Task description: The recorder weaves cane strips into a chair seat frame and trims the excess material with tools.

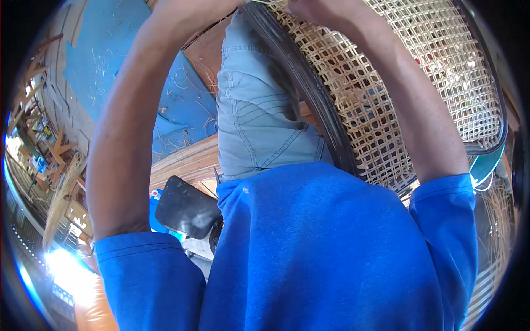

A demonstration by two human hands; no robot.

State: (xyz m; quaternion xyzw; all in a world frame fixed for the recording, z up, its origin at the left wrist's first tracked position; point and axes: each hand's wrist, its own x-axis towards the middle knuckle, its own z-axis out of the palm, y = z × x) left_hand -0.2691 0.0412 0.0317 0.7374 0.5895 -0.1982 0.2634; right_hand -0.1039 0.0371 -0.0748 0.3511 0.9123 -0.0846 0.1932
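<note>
A chair panel of woven cane [381,127], set in a dark wooden frame [301,71], leans across my right side and lap. My right hand [317,10] is at the top edge of the picture, over the upper part of the weave. Its fingers look curled in, and whatever they may pinch is hidden. Just left of the frame's upper end, my left hand [223,5] is mostly cut off by the picture's top edge, so its fingers do not show clearly. A pale cane strand [265,1] shows between the two hands.
Blue sheeting [118,66] scattered with fibre scraps lies to the left, beside wooden planks [187,163]. A black padded seat [187,207] is by my left hip. Bundles of loose cane strands [58,204] are at far left, with more strands [497,220] at far right.
</note>
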